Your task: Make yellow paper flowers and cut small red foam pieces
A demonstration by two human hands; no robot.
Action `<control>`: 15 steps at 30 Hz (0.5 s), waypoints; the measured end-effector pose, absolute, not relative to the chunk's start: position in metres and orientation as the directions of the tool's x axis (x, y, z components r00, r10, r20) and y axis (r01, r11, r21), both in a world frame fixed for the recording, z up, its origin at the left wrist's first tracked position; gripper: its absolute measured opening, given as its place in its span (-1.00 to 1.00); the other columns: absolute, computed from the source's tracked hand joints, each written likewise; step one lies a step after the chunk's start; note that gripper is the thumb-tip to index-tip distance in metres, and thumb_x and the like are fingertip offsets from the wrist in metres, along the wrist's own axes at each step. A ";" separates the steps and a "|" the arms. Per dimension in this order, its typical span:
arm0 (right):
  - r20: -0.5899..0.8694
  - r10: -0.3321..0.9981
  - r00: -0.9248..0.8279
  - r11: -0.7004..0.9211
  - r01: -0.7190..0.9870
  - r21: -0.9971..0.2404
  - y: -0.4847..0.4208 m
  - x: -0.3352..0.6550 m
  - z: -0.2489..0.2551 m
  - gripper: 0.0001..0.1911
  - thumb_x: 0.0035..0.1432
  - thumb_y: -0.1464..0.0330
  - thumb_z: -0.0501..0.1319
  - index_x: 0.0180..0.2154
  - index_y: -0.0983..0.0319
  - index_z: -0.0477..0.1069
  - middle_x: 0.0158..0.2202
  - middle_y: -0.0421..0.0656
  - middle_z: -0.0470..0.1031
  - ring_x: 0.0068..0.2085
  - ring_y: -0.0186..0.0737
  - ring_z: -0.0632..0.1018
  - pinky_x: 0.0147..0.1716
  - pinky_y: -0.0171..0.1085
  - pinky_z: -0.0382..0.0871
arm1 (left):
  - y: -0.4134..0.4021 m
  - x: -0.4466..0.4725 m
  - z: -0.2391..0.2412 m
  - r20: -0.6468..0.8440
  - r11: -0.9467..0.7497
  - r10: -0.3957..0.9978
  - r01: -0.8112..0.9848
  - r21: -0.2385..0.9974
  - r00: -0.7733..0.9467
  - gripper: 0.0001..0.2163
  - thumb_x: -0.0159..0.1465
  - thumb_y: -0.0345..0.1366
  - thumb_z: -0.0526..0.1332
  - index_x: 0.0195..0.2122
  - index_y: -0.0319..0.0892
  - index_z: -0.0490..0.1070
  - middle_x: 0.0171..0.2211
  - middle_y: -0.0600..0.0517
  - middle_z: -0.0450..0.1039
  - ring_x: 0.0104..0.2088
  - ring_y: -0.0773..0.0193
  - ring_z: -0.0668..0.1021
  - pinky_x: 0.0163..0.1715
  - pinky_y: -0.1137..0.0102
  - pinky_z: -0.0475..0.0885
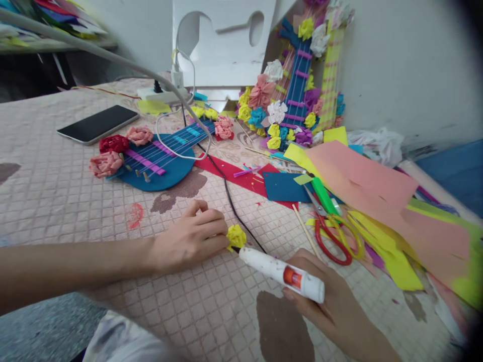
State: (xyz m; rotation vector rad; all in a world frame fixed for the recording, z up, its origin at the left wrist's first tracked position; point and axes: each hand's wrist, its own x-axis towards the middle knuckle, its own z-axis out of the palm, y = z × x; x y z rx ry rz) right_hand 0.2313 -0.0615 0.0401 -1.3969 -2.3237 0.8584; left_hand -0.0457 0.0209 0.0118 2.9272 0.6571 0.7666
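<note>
While the left hand is pinching a yellow paper flower between fingertips just above the bench, we are holding a white glue gun in the right hand, fingers wrapped round its body, its nozzle touching the flower's underside. Judging from this, gluing of this flower is under way and it is not yet mounted on anything. Further back, a small blue guitar is lying flat with strings and several pink and red flowers already fixed at its edges; a second, larger guitar is leaning on the wall, thickly covered in flowers. Paper sheets and scissors are lying to the right, uncut stock remaining. A phone is resting beyond the small guitar.
</note>
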 end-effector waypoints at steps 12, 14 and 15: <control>-0.064 0.885 -0.462 0.337 0.728 -0.597 -0.063 0.231 0.038 -0.93 0.23 0.31 0.07 -0.31 0.16 0.22 -0.39 -0.22 0.30 -0.38 -0.25 0.40 -0.45 -0.29 0.24 | 0.022 -0.045 0.011 0.434 -0.887 0.461 0.384 0.257 0.774 -0.84 0.35 -0.30 0.06 -0.32 -0.14 0.40 -0.32 0.06 0.48 -0.23 0.26 0.42 -0.14 0.25 0.11; -0.049 0.887 -0.460 0.342 0.723 -0.601 -0.063 0.232 0.039 -0.93 0.22 0.32 0.08 -0.32 0.16 0.22 -0.40 -0.23 0.30 -0.39 -0.25 0.41 -0.46 -0.30 0.24 | 0.022 -0.046 0.011 0.425 -0.882 0.468 0.383 0.273 0.775 -0.85 0.35 -0.30 0.07 -0.31 -0.13 0.41 -0.32 0.06 0.48 -0.22 0.25 0.42 -0.13 0.24 0.11; -0.037 0.888 -0.458 0.345 0.718 -0.604 -0.062 0.232 0.039 -0.94 0.22 0.33 0.08 -0.32 0.15 0.22 -0.40 -0.23 0.30 -0.40 -0.26 0.40 -0.47 -0.31 0.24 | 0.023 -0.046 0.011 0.421 -0.880 0.472 0.383 0.282 0.774 -0.86 0.34 -0.31 0.08 -0.30 -0.12 0.41 -0.32 0.06 0.48 -0.22 0.25 0.41 -0.12 0.24 0.11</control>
